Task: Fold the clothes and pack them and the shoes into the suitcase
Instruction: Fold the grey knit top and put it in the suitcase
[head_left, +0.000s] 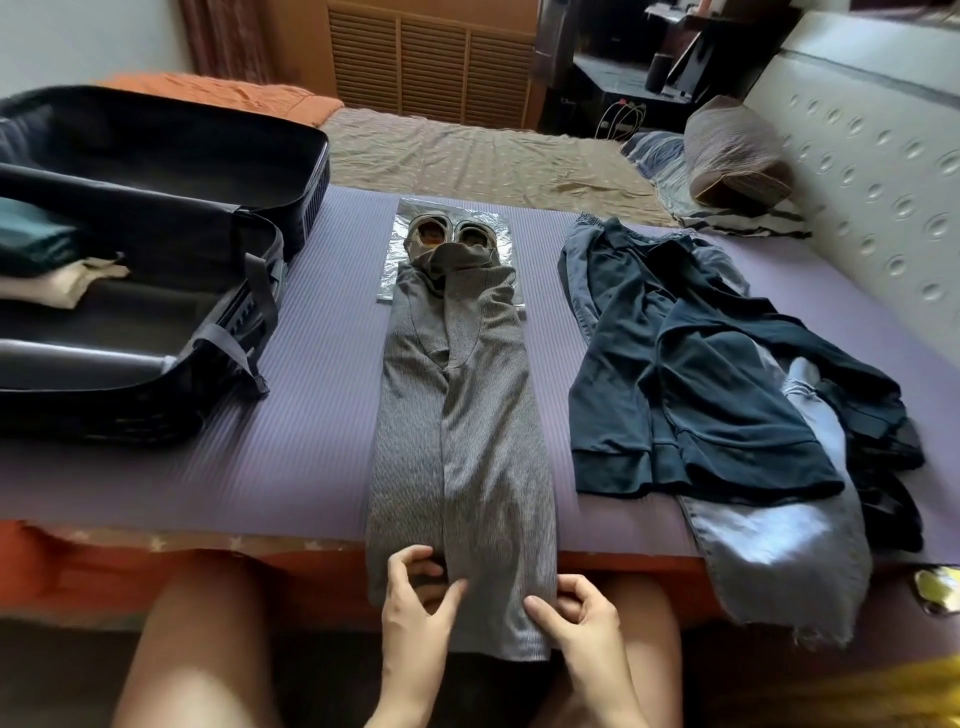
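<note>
Some clothes (52, 260) are packed in the suitcase (311, 171), the grey garment (467, 415) is pinched by the left hand (421, 592) and right hand (576, 613), and the shoes (452, 236) are still unpacked.

mat (311, 415): purple, ribbed, laid across the near part of the bed
sheet (467, 156): brown, wrinkled, beyond the mat
blanket (234, 96): orange, far left
foil sheet (395, 260): silver, flat on the mat, centre
headboard (872, 156): white, dimpled, right side
pillow (732, 150): brownish, against the headboard
louvred panel (431, 67): wood, at the back wall
cables (621, 119): loose, behind the bed
</note>
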